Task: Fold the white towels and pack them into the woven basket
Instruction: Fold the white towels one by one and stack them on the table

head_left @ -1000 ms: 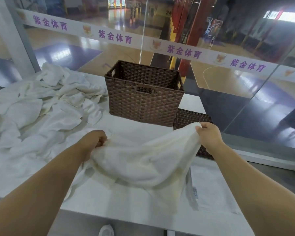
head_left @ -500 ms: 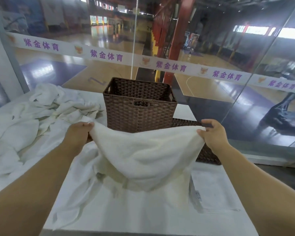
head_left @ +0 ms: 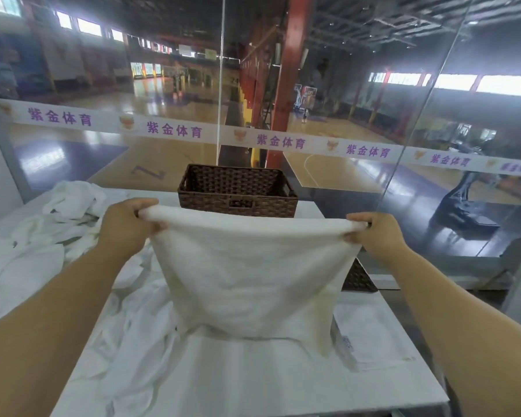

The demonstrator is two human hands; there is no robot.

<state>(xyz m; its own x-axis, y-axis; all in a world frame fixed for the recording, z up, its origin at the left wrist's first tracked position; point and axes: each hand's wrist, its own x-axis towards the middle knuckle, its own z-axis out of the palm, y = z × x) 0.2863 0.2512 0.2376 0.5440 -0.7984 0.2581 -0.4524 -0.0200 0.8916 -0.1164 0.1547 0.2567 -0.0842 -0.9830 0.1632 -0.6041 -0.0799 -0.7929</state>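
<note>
A white towel [head_left: 250,275] hangs stretched between my two hands above the white table [head_left: 253,377]. My left hand [head_left: 127,227] grips its upper left corner and my right hand [head_left: 376,233] grips its upper right corner. The towel's lower edge drapes onto the table. Behind it stands the brown woven basket [head_left: 238,191], open at the top, its lower front hidden by the towel. A heap of crumpled white towels [head_left: 42,236] lies at the left.
A flat woven lid [head_left: 358,279] lies on the table at the right, mostly behind the towel. A flat white cloth [head_left: 370,332] lies near the right front. Glass walls [head_left: 403,130] stand behind and to the right of the table.
Both hands have lifted the towel higher and pulled it taut, so its top edge now runs straight in front of the basket. The view has tilted up.
</note>
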